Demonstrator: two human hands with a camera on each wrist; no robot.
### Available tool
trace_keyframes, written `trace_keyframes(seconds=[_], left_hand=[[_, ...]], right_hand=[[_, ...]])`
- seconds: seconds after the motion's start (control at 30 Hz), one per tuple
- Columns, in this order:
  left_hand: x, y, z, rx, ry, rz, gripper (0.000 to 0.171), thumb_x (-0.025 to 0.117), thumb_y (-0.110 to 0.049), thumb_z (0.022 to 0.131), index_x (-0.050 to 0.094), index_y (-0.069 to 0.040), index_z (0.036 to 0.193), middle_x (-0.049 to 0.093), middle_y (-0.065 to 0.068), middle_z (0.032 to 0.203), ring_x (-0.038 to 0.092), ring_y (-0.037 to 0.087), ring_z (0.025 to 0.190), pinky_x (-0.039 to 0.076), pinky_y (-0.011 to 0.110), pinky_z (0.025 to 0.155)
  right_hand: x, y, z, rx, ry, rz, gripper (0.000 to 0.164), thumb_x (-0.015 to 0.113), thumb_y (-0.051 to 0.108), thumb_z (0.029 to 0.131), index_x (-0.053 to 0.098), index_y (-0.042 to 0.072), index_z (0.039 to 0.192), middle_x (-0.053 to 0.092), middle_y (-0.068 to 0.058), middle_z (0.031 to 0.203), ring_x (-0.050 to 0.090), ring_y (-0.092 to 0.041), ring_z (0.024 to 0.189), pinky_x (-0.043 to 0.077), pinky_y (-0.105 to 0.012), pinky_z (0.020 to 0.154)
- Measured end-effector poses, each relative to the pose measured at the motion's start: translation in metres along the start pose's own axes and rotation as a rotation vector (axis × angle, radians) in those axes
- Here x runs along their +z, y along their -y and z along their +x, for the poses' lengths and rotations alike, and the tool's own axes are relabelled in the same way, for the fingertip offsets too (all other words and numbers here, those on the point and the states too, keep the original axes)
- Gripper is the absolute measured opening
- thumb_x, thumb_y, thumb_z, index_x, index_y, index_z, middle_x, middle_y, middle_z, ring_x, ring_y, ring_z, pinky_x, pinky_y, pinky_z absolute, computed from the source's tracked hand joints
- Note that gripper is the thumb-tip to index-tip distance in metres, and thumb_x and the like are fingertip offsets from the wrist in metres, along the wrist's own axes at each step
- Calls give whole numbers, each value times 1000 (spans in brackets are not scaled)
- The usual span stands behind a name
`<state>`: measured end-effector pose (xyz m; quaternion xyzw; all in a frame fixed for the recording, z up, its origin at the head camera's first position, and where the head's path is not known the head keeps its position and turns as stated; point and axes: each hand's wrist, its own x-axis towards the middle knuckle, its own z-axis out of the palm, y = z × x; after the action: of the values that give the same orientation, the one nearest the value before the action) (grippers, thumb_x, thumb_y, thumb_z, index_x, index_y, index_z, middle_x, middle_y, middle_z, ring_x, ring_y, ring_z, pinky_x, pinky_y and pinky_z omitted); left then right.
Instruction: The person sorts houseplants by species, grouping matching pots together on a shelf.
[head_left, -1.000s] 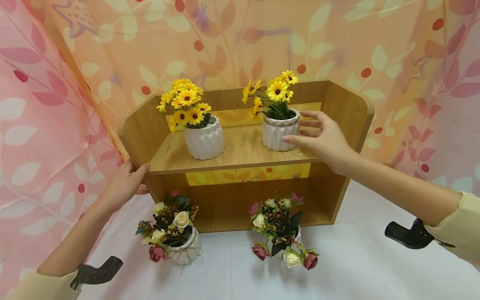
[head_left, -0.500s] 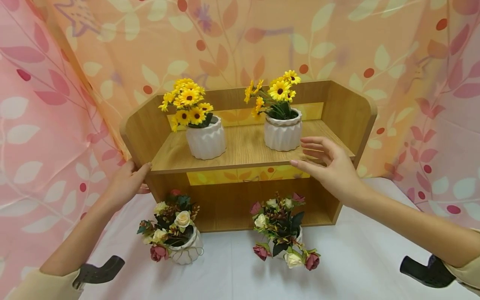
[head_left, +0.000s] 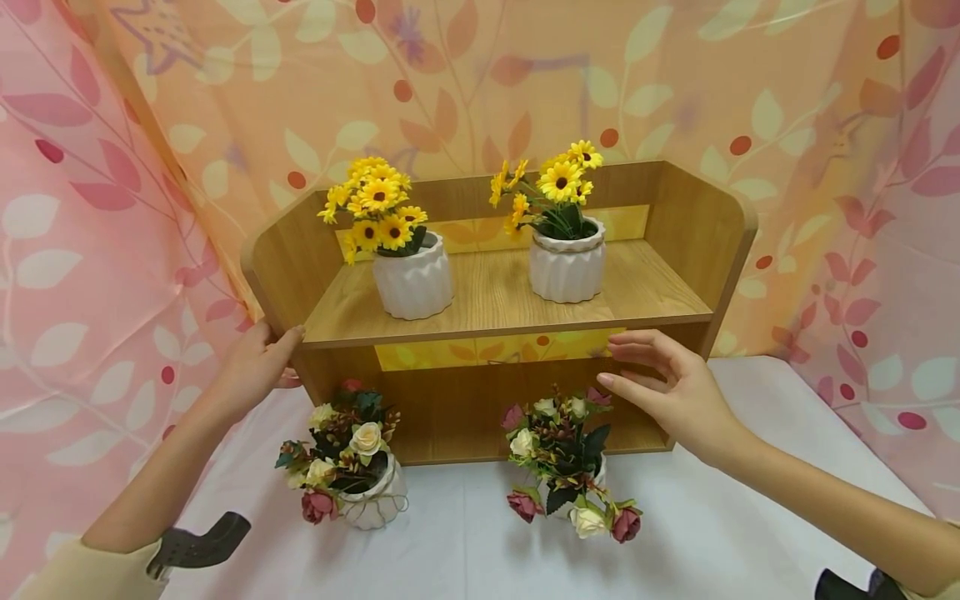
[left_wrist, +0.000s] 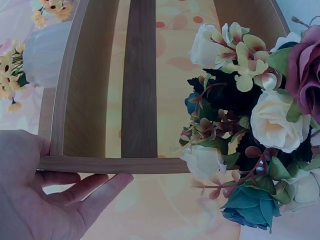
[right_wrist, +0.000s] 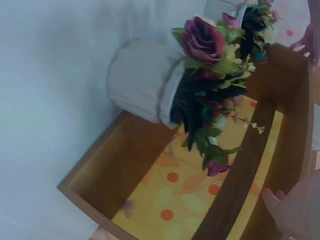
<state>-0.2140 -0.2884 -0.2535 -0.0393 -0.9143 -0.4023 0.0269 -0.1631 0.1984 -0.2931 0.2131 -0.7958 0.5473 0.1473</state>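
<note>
My left hand (head_left: 251,371) grips the left side panel of a two-tier wooden shelf (head_left: 495,312); in the left wrist view the thumb and fingers (left_wrist: 100,197) lie on opposite sides of the panel. My right hand (head_left: 678,400) hovers in front of the lower tier's right part, fingers loosely bent, holding nothing. On the top board stand two white fluted pots of yellow daisies, one on the left (head_left: 414,279) and one on the right (head_left: 567,271). Below my right hand is a white pot of mixed roses (head_left: 522,442), partly hidden by its flowers.
Another white pot of roses (head_left: 375,496) with a wire around it stands at the shelf's front left. Both rose pots are on the white tablecloth (head_left: 465,550). Patterned curtains (head_left: 480,83) hang behind and at both sides.
My right hand has left the right daisy pot and moved down and slightly right, to in front of the lower tier. The left hand and the pots have stayed put.
</note>
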Motion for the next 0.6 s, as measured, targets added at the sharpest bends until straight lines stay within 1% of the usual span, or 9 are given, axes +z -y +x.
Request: trace_keyframes(seconds=[0.2,0.27,0.4,0.47,0.53,0.6], left_hand=[[1,-2,-1,-3,-2,-9,78,33,-46,114,15,12,161,38,42,155,54,61,131,63,51,88],[1,-3,-2,-5,-3,-12,77,34,-46,114,16,12,161,38,42,155,55,61,131,63,52,88],[1,-3,-2,-10,-3,-15,78,33,-47,114,15,12,161,37,42,156,54,61,132,62,53,89],[1,-3,-2,-12,-1,-15,78,33,-47,114,14,12,162,36,42,157,53,61,132,62,54,89],[1,-2,-2,-11,1,-14,78,33,-47,114,14,12,162,36,42,157,53,61,133,62,54,90],[1,-2,-2,-11,1,-11,78,33,-47,114,13,12,162,36,42,157,53,61,132,62,54,90]], right_hand=[[3,-19,-12,-19,37,-50,37,77,0,94,65,0,129,66,-11,128,64,5,113,55,-13,96],[3,-25,-16,-16,47,-79,37,78,2,94,66,2,129,67,-14,128,63,5,113,55,-12,95],[5,-38,-25,-24,88,-113,35,79,4,94,68,5,127,70,-14,126,66,-2,112,56,-14,94],[7,-45,-29,-31,113,-100,35,79,3,93,69,5,127,70,-15,126,69,-6,112,59,-17,93],[8,-52,-34,-34,131,-93,35,80,3,92,69,5,126,70,-14,125,70,-8,111,61,-20,91],[10,-58,-38,-31,135,-110,36,81,4,91,70,7,125,69,-12,124,70,-9,110,62,-22,89]])
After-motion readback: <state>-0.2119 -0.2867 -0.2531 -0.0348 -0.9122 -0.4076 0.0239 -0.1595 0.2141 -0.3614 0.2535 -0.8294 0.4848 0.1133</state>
